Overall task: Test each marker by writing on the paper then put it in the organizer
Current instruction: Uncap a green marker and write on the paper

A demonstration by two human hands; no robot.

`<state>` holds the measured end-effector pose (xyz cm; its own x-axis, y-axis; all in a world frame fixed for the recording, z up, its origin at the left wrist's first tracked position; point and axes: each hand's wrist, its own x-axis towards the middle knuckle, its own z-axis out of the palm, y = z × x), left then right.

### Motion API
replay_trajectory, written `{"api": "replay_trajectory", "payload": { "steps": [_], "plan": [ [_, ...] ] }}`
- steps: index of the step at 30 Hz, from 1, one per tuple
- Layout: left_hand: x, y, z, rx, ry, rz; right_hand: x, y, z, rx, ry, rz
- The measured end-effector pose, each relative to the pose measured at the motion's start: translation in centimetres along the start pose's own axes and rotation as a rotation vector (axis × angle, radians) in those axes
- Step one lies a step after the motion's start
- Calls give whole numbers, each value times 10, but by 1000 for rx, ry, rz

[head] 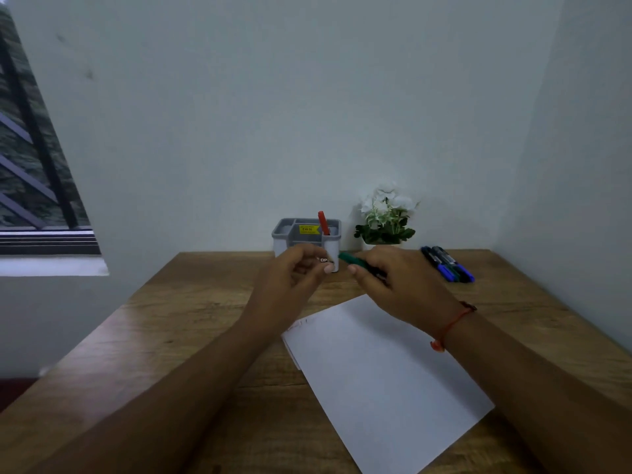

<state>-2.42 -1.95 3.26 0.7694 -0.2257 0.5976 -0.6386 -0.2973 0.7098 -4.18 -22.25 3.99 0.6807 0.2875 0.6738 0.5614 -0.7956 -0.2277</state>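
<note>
Marker (349,258) in right hand (396,283), left hand (297,271) beside

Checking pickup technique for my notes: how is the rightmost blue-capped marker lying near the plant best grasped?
The blue-capped marker lies flat, cap towards the person, close against other markers on its left. Probably best to pinch its mid-barrel from above and from the free right side.

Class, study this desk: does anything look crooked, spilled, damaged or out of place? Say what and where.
Only the paper looks off: it lies turned at an angle to the edges of the table. A few markers lie loose at the back right, outside the organizer. Nothing looks spilled or damaged.
</note>
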Motion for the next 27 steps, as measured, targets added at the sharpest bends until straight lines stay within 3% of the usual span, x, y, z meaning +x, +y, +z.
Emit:
{"api": "replay_trajectory", "payload": {
  "steps": [13,22,27],
  "plan": [
    [0,-1,-1,-40,-91,5,-1,-6,11,-27,-114,-65],
    [2,2,-6,-190,-127,-119,1,-13,9,-55,-150,62],
    [8,-6,-18,-250,-49,-257,-6,-16,12,40,-288,243]
  ]
}}
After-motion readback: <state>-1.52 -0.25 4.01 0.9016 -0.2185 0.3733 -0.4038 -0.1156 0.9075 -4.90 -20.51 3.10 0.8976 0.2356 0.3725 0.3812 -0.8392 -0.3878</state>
